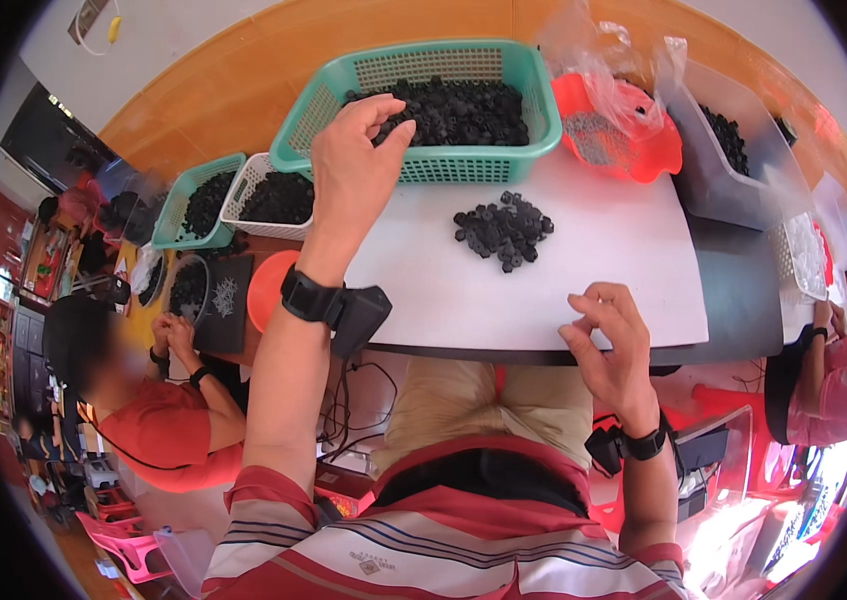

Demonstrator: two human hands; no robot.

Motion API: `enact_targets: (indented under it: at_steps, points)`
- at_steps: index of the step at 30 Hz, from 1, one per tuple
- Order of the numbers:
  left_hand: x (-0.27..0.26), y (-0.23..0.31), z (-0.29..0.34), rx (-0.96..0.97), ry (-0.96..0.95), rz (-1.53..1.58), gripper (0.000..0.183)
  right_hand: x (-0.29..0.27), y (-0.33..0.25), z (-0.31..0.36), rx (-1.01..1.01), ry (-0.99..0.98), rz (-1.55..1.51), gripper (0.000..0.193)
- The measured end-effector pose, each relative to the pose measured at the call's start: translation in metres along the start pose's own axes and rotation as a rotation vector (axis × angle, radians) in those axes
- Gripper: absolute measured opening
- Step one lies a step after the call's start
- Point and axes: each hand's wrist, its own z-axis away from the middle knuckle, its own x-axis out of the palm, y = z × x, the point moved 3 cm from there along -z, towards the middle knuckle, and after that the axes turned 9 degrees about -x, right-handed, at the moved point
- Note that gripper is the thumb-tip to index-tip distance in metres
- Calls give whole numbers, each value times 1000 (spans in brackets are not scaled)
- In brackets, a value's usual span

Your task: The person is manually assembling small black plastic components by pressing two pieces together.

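My left hand (356,160) is raised over the near left part of a green plastic basket (484,160). Its thumb stands apart from its curved fingers, and I see nothing between them. Inside the basket lie many small black knob-like parts (464,112). A loose pile of the same black parts (504,232) rests on the white sheet (404,270) in front of the basket. At the sheet's near right edge, my right hand (612,335) hovers with thumb and fingers bent but apart, holding nothing visible.
A red bowl (666,150) with small grey pieces and a clear bag stands right of the basket, beside a clear bin (714,190). Leftward are a white basket (254,218), another green basket (166,232) and a co-worker (184,420). Another person (839,390) sits at far right.
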Motion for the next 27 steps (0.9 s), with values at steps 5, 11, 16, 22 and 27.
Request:
enact_targets:
  at_steps: [5, 11, 16, 22, 27]
  points:
    - [23, 9, 70, 119, -72, 20, 20, -2, 13, -15, 12, -22, 43, 26]
    - [41, 2, 120, 2, -199, 91, 16, 11, 30, -33, 54, -150, 100, 21]
    - [41, 7, 135, -33, -231, 112, 15, 28, 39, -48, 32, -257, 316, 21]
    - [46, 3, 145, -85, -273, 184, 14, 37, 39, -57, 83, -351, 474, 21]
    - [47, 5, 147, -94, -286, 236, 14, 40, 42, -56, 69, -330, 465, 18]
